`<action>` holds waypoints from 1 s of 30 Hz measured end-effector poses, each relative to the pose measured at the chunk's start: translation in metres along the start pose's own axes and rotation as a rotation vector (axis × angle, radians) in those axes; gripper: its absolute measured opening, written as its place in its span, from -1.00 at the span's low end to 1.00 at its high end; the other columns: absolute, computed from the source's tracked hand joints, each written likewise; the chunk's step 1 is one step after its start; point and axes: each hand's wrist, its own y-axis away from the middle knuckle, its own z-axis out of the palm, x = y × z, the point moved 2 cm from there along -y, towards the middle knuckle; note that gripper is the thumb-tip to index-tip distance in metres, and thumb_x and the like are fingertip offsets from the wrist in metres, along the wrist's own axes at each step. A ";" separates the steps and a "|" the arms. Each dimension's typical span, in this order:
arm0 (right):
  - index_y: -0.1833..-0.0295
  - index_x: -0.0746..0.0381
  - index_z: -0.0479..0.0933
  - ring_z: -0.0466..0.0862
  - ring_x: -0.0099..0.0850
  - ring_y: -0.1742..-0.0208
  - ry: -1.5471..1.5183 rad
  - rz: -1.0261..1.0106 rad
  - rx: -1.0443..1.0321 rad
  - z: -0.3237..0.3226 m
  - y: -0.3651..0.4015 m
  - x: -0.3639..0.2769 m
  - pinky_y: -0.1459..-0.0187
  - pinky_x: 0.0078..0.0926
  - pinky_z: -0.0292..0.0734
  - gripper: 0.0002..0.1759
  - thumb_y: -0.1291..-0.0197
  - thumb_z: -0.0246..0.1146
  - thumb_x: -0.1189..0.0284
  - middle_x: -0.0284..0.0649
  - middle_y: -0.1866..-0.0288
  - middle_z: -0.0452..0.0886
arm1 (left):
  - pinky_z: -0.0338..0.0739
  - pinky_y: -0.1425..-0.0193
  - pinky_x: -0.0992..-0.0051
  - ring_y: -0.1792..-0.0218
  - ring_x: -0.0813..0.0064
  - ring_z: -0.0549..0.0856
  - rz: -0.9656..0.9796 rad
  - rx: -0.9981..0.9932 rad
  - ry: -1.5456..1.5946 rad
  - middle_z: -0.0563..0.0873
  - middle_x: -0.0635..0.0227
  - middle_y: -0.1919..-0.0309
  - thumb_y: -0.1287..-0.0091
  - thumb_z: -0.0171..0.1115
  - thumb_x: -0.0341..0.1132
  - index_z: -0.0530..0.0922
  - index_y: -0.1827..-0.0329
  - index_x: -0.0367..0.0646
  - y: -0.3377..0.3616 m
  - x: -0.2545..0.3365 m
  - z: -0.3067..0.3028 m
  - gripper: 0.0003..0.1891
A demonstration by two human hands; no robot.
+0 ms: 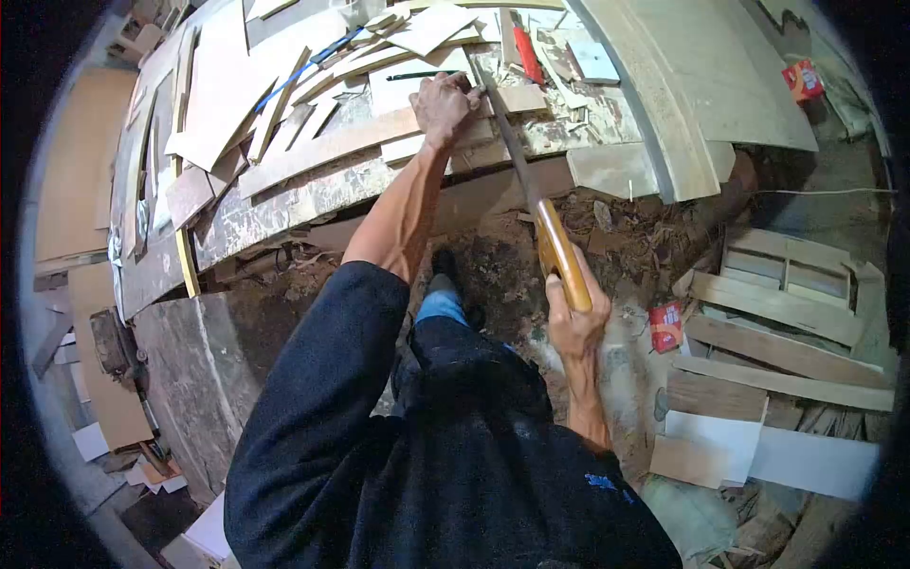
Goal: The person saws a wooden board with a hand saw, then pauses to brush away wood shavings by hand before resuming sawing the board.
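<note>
My right hand point(576, 318) is wrapped round the yellow-brown wooden handle of a handsaw point(517, 156). Its long, narrow metal blade points away from me and crosses the edge of the workbench. Just left of the blade, my left hand point(444, 109) has its fingers bent down onto a light wooden board point(398, 125), gripping it against the bench. The fingertips sit close to the blade and are partly hidden. Beyond the left hand lies a dark pen-like stick point(417, 75). A red-handled tool point(527, 55) rests right of the blade's far end.
Wood offcuts and pale panels point(216, 90) litter the workbench point(303, 201), with a blue rod point(308, 68) among them. Large boards point(692, 95) lie at the right. A red packet point(665, 327) is on the dirt floor near stacked wooden pieces point(777, 341).
</note>
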 end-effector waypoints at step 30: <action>-0.21 0.41 0.51 0.73 -0.28 0.21 -0.030 -0.013 0.160 0.000 0.000 0.006 0.15 -0.38 0.62 -0.55 -0.18 0.21 0.53 0.05 0.10 0.70 | 0.35 -0.09 0.08 -0.03 0.25 0.55 0.020 -0.039 0.141 0.68 0.37 0.11 -0.22 0.26 0.21 0.72 0.17 0.13 -0.005 -0.011 0.008 -0.60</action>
